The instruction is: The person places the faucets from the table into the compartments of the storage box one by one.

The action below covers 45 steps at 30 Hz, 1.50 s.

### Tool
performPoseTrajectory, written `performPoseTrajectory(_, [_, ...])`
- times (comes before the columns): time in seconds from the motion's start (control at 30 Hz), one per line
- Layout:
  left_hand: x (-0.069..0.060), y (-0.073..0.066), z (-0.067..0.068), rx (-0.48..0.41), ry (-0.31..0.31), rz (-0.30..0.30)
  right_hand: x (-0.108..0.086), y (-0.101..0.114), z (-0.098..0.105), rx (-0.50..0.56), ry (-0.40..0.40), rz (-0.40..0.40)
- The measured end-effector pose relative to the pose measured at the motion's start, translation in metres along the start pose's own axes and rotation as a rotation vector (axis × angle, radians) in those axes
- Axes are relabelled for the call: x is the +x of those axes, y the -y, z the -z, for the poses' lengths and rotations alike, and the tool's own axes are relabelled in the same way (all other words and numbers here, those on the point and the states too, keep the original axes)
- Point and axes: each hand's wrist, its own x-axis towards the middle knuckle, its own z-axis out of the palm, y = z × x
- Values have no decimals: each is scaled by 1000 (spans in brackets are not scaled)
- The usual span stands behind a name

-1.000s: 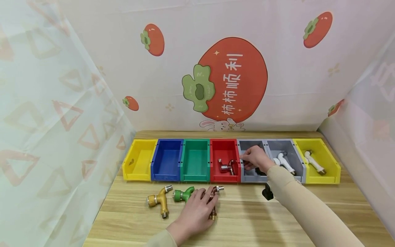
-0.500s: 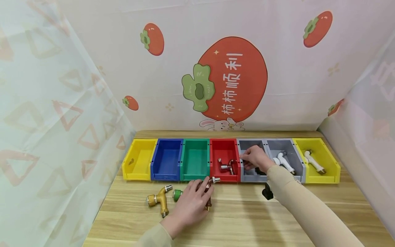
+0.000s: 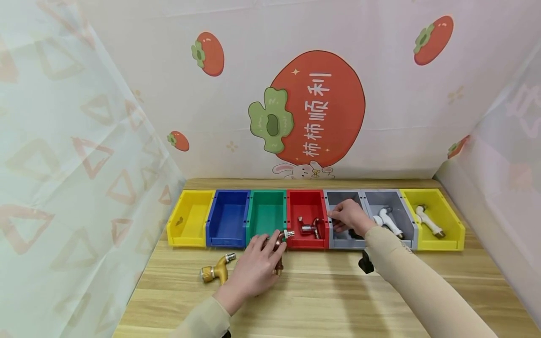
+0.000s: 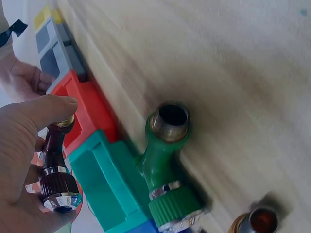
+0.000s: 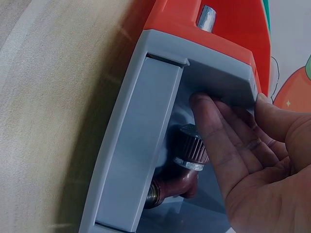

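Note:
My left hand grips a dark red-brown faucet just above the table, in front of the green bin. A green faucet lies under that hand, hidden from the head view. To its left lies a gold faucet, partly covered by the wrist. My right hand reaches into a grey bin. Its fingers lie inside against the wall bordering the red bin, while the thumb touches the rim, pinching that wall. Below the fingers sits another brownish-red faucet.
Bins stand in a row at the back, including a yellow one and a blue one at left. The red bin holds a chrome-and-red faucet. White faucets lie in the second grey bin and the right yellow bin.
My left hand has lifted the red-brown faucet and carried it left and toward the bins, past the green faucet. My right hand has stayed in place.

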Motion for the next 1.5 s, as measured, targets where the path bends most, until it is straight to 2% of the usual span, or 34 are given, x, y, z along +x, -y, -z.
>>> performPoseTrajectory(0.17, [3, 12, 5, 28, -37, 8, 0, 0, -1, -6, 1, 6])
performPoseTrajectory(0.33, [6, 23, 8, 23, -42, 31, 0, -1, -1, -5, 8, 9])
performPoseTrajectory(0.6, [13, 39, 12, 37, -67, 3, 2, -1, -1, -16, 5, 5])
performPoseTrajectory(0.9, [31, 52, 18, 74, 3, 9, 4, -2, -1, -22, -3, 10])
performPoseTrajectory(1.13, [46, 53, 22, 103, 69, 52, 3, -1, -2, -19, -2, 10])
performPoseTrajectory(1.37, [59, 56, 17, 107, 87, 88, 2, -1, -1, -30, -3, 12])
performPoseTrajectory(1.5, [64, 57, 13, 104, 118, 134, 1, -1, -2, -31, -4, 11])
